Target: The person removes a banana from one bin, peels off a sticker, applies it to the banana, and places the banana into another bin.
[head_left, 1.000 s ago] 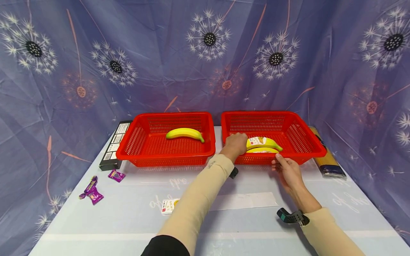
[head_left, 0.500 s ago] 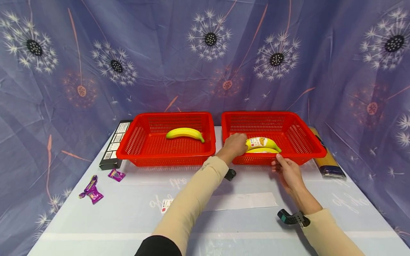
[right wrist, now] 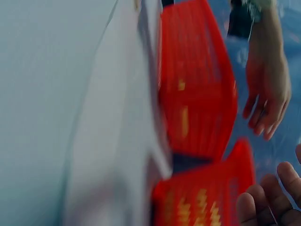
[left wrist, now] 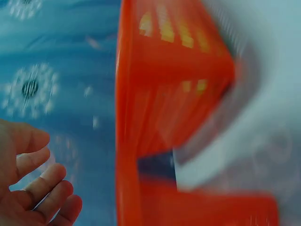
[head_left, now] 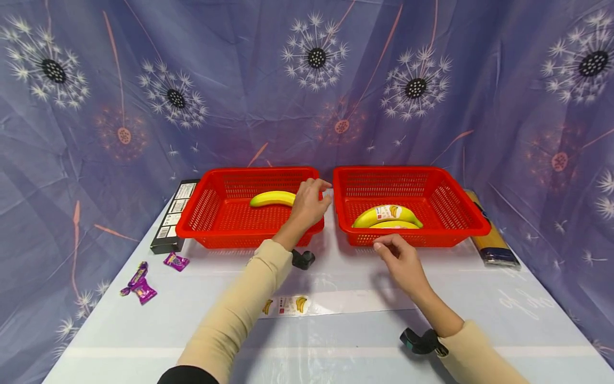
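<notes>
My left hand (head_left: 309, 202) hovers at the right end of the left red basket (head_left: 249, 233), fingers relaxed and holding nothing. It partly covers a plain yellow banana (head_left: 271, 199) lying in that basket. In the right red basket (head_left: 460, 232) lies a banana with a white label (head_left: 406, 215), and a second banana (head_left: 394, 225) sits in front of it, partly hidden by the rim. My right hand (head_left: 402, 264) is just in front of this basket's near wall, fingers loosely bent around nothing. The left wrist view also shows loose, empty fingers (left wrist: 51, 188).
Below the hands lies a sticker strip (head_left: 355, 303) with banana labels (head_left: 292, 305) at its left part, partly covered by the left sleeve. Purple-wrapped candies (head_left: 176, 261) and a black box (head_left: 169, 234) are at the left. A yellow packet (head_left: 496, 245) lies at the right.
My left hand has left the labelled banana and moved left to the left basket's edge. My right hand has come off the right basket's rim and shifted left and toward me.
</notes>
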The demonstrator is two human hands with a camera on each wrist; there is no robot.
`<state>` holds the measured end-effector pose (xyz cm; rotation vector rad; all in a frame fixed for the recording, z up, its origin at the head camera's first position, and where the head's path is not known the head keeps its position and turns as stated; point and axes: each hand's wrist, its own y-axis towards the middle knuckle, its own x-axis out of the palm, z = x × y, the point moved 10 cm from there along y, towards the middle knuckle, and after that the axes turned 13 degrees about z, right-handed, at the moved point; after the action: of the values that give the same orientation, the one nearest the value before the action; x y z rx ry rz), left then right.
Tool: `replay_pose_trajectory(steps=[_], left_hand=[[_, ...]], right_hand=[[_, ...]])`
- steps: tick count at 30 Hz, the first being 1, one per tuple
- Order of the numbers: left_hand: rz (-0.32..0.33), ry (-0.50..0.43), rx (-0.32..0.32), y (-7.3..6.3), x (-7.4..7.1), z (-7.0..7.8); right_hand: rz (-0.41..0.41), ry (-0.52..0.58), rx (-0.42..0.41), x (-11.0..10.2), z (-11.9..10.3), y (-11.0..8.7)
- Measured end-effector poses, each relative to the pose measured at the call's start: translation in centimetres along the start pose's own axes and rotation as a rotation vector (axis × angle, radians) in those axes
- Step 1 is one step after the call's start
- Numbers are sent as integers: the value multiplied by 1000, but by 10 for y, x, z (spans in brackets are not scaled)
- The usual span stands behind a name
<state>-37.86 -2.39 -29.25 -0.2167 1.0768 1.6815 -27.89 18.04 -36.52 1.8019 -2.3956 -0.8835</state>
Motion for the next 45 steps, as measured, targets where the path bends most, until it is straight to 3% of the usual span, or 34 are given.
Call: replay_pose_trajectory(steps=[4,8,12,17,24,34,40,45], left_hand=[[51,-17,-65,11,-26,-32],[74,-5,-134,24,-46,-59],[113,-1,-191,36,-64,-79],[150,48,-235,49,-78,-96],[159,117,-274,57,-82,-118],[115,156,-318,56,-80,-140],[32,206,-333,55,-76,-149],[-93,264,-335,50,-65,-157]], right_hand=[[-62,-11,-113,32,-36,-3],[-131,-46,-140,70,-55,-2],[-181,-92,-116,103,-56,3],[-160,-87,-96,126,-50,11],[-109,-62,-131,138,-48,20],[-101,-106,-127,147,-39,28],[-98,-77,-169,145,-40,17],[-70,-68,-249,141,-44,4]])
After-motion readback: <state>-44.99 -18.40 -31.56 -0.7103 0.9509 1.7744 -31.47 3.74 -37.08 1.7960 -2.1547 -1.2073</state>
